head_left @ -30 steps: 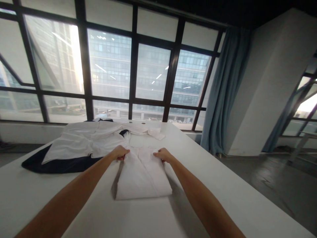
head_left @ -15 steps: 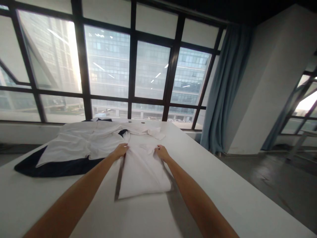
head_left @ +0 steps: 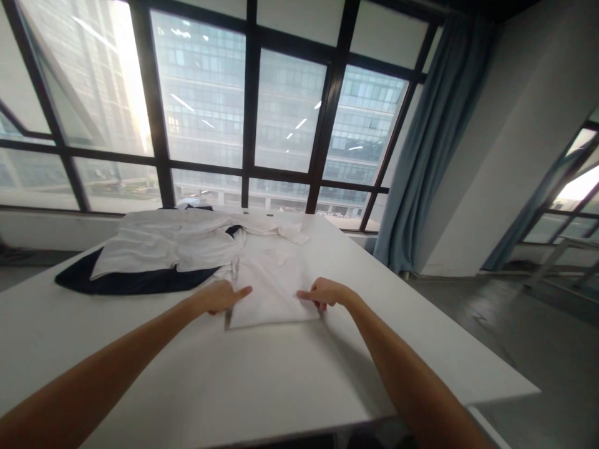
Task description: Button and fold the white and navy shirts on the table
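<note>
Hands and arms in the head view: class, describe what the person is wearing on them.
Both forearms are bare to the frame's edge: no sleeves show. The left hand and the right hand wear no gloves; no watch, ring or bracelet is visible.

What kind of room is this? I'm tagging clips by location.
Probably an office-type workroom in a high-rise: tall dark-framed windows facing glass towers, a long white table with white shirts, and a blue curtain.
</note>
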A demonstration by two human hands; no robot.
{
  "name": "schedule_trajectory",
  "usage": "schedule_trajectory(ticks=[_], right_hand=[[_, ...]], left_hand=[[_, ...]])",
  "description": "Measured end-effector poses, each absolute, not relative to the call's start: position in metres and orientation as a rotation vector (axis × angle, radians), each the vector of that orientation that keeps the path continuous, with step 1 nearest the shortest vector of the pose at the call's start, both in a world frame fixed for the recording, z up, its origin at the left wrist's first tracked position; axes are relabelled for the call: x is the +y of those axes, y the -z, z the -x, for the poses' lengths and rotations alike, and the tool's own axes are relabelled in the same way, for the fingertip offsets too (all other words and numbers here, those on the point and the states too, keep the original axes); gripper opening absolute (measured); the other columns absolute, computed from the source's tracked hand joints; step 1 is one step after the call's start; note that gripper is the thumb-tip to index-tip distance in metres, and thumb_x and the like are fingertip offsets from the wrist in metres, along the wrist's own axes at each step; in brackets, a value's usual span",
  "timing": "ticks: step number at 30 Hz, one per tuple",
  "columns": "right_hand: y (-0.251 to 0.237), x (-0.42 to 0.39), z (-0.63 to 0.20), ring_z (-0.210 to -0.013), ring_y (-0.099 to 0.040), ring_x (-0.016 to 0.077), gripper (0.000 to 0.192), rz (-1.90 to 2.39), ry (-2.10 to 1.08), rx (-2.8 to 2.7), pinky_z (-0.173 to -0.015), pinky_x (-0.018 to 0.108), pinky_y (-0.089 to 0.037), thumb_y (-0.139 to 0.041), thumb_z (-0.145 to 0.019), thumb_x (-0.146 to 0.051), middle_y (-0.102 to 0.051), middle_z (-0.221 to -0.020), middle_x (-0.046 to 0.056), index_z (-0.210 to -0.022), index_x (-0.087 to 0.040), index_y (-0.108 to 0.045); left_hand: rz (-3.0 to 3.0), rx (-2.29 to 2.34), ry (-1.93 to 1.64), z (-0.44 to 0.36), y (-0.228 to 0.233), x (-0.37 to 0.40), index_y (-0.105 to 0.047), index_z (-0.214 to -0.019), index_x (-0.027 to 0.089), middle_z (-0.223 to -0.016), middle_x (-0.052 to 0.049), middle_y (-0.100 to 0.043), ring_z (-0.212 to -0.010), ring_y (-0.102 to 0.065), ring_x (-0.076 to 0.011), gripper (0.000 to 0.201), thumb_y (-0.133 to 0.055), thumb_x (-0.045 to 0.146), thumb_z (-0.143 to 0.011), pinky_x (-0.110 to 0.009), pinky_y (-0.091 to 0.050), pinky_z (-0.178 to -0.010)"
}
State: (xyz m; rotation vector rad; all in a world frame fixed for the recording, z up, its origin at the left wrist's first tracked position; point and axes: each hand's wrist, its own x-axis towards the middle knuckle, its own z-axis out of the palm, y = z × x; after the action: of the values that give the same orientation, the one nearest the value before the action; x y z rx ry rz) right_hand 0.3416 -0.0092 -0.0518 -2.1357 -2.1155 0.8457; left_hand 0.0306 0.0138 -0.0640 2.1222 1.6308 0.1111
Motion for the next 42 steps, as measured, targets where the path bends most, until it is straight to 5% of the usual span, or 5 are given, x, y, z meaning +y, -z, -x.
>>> schedule_trajectory(ticks=[5,12,20,35,42], right_hand=[[0.056,-0.034,-0.352,-0.048,-0.048,0.0095,0.046,1.859,-1.194,-2.095,-0.046,0.022,-0.033,-0.071,-0.064,-0.061,-0.060,-0.056,0.002,-0.064,-0.016,-0.059],[0.066,-0.020,-0.372,-0.040,-0.039,0.0068,0.034,1.904,-0.948,-2.021,-0.043,0.021,-0.030,-0.069,-0.071,-0.037,-0.045,-0.040,-0.005,-0.052,-0.016,-0.050],[0.072,-0.026,-0.376,-0.056,-0.056,0.0101,0.040,1.584,-1.298,-1.888,-0.054,0.023,-0.048,-0.081,-0.056,-0.042,-0.062,-0.067,0.000,-0.074,-0.014,-0.060],[0.066,-0.025,-0.355,-0.051,-0.059,0.0122,0.041,1.728,-1.324,-2.064,-0.050,0.022,-0.047,-0.078,-0.061,-0.050,-0.064,-0.060,0.002,-0.067,-0.014,-0.060],[0.079,-0.010,-0.338,-0.040,-0.046,0.0079,0.037,1.906,-0.812,-1.779,-0.044,0.020,-0.037,-0.063,-0.081,-0.046,-0.057,-0.048,0.000,-0.064,-0.013,-0.062]], left_hand=[[-2.125,1.399,-0.052,-0.023,0.067,-0.023,-0.054,-0.047,0.017,-0.040,0.000,-0.045,-0.036,-0.038,-0.0109,0.055,-0.051,0.068,-0.069,-0.025,-0.030,-0.042],[-2.170,1.392,-0.150,0.002,0.071,-0.021,-0.045,-0.037,0.018,-0.037,0.001,-0.043,-0.038,-0.035,-0.0096,0.040,-0.056,0.044,-0.065,-0.024,-0.027,-0.044],[-2.165,1.461,-0.259,-0.040,0.074,-0.044,-0.051,-0.045,0.018,-0.043,-0.003,-0.054,-0.044,-0.049,-0.0139,0.051,-0.048,0.060,-0.075,-0.025,-0.034,-0.048],[-2.150,1.417,-0.034,-0.013,0.067,-0.023,-0.052,-0.043,0.018,-0.045,-0.003,-0.056,-0.039,-0.041,-0.0111,0.049,-0.058,0.060,-0.067,-0.024,-0.030,-0.044],[-2.271,1.620,-0.302,-0.020,0.073,0.004,-0.045,-0.040,0.019,-0.040,-0.001,-0.044,-0.046,-0.046,-0.0130,0.058,-0.046,0.064,-0.075,-0.024,-0.031,-0.049]])
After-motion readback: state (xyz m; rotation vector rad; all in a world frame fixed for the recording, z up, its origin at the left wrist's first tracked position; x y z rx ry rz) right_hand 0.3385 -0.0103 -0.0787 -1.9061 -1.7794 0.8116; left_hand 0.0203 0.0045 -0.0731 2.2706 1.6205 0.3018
